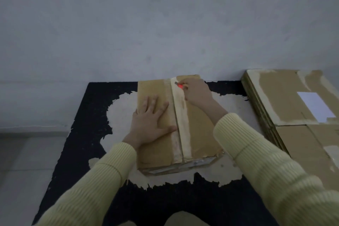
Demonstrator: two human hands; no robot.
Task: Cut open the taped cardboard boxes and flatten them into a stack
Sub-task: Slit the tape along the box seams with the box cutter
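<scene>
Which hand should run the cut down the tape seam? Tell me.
Right. The right hand already holds the red cutter at the seam's far end; the left hand lies flat, steadying the box.

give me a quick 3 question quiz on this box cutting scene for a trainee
1. True or false: the left hand lies flat on the box.
2. Which hand holds the red cutter? A) left B) right C) neither
3. Fill in: the flattened stack lies to the person's ____.

Key: 1 true. 2 B, the right hand, with the cutter at the far end of the tape seam. 3 right.
</scene>
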